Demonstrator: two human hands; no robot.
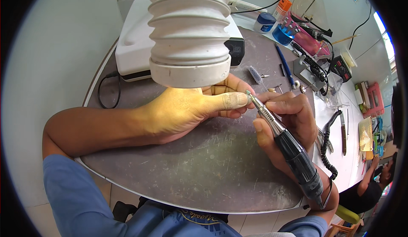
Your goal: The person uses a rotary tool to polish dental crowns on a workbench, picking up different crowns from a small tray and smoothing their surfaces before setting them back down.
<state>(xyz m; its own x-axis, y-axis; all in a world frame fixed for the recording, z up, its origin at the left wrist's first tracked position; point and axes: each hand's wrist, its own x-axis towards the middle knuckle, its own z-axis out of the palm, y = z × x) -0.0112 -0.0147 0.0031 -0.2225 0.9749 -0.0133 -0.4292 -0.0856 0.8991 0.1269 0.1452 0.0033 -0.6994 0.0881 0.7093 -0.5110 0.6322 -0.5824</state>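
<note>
My right hand (297,113) grips a rotary handpiece (293,150) like a pen, its black body slanting down toward my wrist and its silver nose pointing up and left. A small greenish bit (248,92) at its tip meets the end of my left thumb. My left hand (182,107) is closed in a pinch, thumb against the fingers; whatever lies between them is too small or hidden to make out. The two hands come together over the grey table (204,164), and the fingertips of both nearly touch. A coiled black cord (326,139) runs beside my right wrist.
A ribbed white hose (190,28) hangs just above my left hand, in front of a white machine (134,37). Several tools, a brush (255,74) and a blue pen (284,62) lie at the right. A control box (341,68) stands beyond; another person (365,190) sits at far right.
</note>
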